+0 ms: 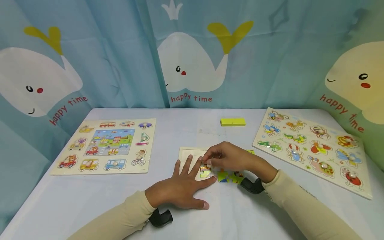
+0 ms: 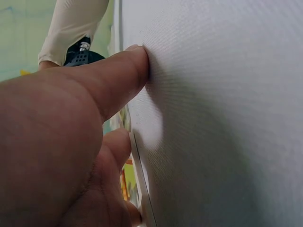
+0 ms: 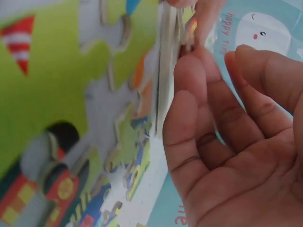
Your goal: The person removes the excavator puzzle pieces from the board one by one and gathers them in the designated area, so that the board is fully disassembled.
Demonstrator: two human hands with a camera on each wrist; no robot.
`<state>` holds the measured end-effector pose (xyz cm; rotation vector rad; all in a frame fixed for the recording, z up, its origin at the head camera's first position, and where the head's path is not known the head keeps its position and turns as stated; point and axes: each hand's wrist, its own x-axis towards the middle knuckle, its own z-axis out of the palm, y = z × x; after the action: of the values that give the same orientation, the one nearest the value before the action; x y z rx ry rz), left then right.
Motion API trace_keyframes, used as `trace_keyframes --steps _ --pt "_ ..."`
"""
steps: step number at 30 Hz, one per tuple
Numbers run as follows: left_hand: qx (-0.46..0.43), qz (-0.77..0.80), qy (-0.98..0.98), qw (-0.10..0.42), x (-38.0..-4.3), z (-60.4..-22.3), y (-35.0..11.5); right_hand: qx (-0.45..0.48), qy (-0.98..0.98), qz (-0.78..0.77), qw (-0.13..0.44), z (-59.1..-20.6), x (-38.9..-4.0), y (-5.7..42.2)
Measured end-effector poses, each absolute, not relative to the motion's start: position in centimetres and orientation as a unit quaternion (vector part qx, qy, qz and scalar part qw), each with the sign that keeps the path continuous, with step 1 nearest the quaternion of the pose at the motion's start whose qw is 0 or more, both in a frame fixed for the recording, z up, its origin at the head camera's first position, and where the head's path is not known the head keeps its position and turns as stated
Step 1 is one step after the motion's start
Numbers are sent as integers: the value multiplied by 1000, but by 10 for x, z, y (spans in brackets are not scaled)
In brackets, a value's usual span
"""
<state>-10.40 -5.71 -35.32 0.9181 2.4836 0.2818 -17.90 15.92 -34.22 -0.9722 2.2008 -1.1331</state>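
My left hand rests with fingers spread across a small pale puzzle tray. In the left wrist view its thumb touches the white cloth and another fingertip presses the tray's edge. Joined jigsaw pieces with a colourful picture lie inside the tray, partly covered by the fingers. My right hand reaches over the tray's right side, fingers bent and fingertips down at those pieces. I cannot tell whether it pinches a piece. Loose green jigsaw pieces lie beneath and beside the right hand, large in the right wrist view.
At the left lies a vehicle knob puzzle board; an insect knob puzzle board lies at the right. A yellow-green box sits toward the back of the white table. Behind hangs a blue whale-print curtain.
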Motion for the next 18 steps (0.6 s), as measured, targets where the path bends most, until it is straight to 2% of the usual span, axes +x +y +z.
trace_keyframes --steps 18 --pt "333 98 906 244 -105 -353 -57 -338 774 -472 251 -347 -179 154"
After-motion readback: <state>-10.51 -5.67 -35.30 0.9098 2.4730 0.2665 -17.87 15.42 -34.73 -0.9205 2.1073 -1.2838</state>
